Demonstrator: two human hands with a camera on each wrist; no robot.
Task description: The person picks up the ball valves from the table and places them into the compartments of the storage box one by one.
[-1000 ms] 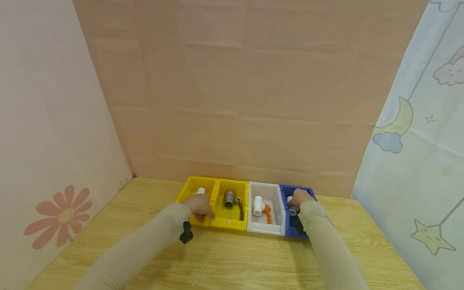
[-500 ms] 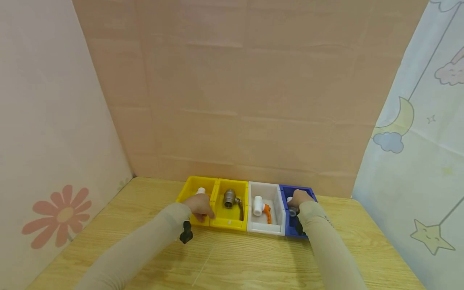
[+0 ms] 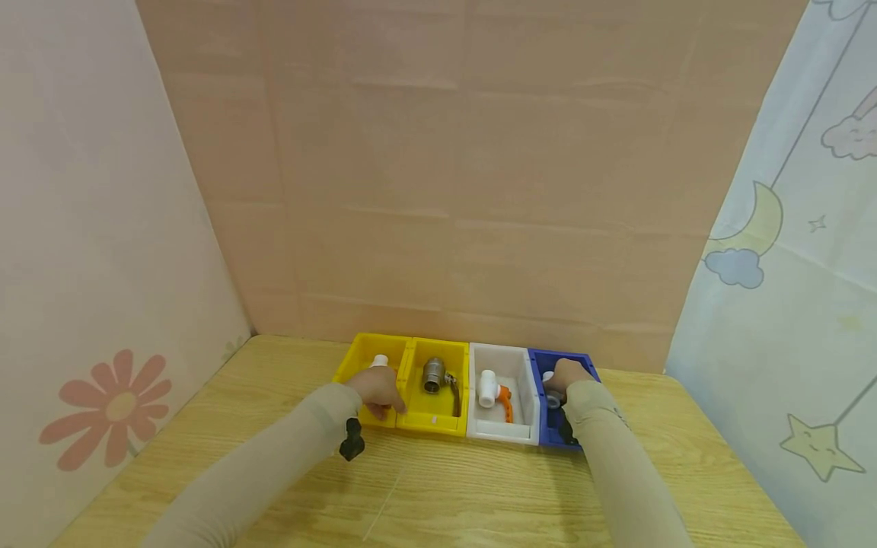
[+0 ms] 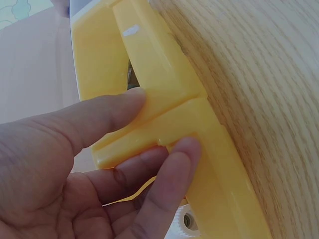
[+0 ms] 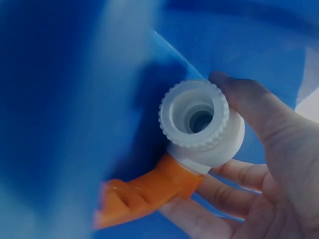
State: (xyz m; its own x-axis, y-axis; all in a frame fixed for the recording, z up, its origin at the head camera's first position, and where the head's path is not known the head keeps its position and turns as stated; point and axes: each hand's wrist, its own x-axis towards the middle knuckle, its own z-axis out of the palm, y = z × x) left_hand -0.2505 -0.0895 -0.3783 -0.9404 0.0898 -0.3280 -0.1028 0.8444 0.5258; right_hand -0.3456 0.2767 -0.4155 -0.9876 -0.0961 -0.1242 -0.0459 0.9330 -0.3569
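Observation:
My left hand (image 3: pixel 377 390) rests over the front of the left yellow bin (image 3: pixel 358 352). In the left wrist view, its thumb and fingers straddle the wall between the two yellow bins, gripping it. A white plastic fitting (image 3: pixel 380 360) lies in that bin beside the hand. My right hand (image 3: pixel 571 373) reaches down into the blue bin (image 3: pixel 594 364). There it holds a white plastic ball valve (image 5: pixel 230 142) with an orange handle (image 5: pixel 154 191), the thumb on one side and the fingers behind. The valve's ribbed open end faces the right wrist camera.
A metal valve (image 3: pixel 434 375) with a lever lies in the second yellow bin (image 3: pixel 432 424). Another white valve (image 3: pixel 489 389) with an orange handle lies in the white bin (image 3: pixel 503 432). The bins stand side by side on a wooden table (image 3: pixel 438 495), before a draped backdrop (image 3: pixel 452 190).

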